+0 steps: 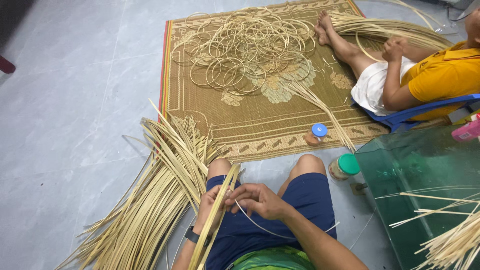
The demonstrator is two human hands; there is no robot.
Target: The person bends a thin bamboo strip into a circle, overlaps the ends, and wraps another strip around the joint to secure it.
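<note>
Holding a bundle of bamboo strips over the lap, the left hand is closed around it. The right hand pinches one thin strip that curves away over the shorts. These strips look light, springy and probably sharp at the edges, so gripping near the middle seems safest. More strips lie on the floor beside the left leg.
</note>
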